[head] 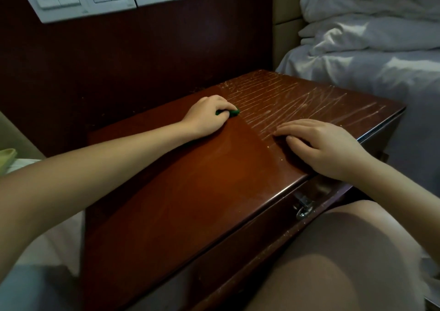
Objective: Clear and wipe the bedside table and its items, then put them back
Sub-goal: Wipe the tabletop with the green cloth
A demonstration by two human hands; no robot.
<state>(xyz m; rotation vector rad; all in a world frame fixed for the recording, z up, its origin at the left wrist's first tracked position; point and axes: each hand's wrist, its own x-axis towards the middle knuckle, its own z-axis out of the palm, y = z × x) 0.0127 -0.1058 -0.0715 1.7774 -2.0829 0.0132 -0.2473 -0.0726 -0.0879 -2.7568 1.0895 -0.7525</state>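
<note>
- Now the left hand (207,115) curls round a small green cloth (232,112), pressed on the bedside table (190,191) near the back.
- The cloth looks soft and light, so bunching it in the fingers should hold it well.
- The right hand (319,144) lies flat on the streaky side, holding nothing.
- A bed (381,72) sits close by, and the flat hand may block the cloth.
</note>
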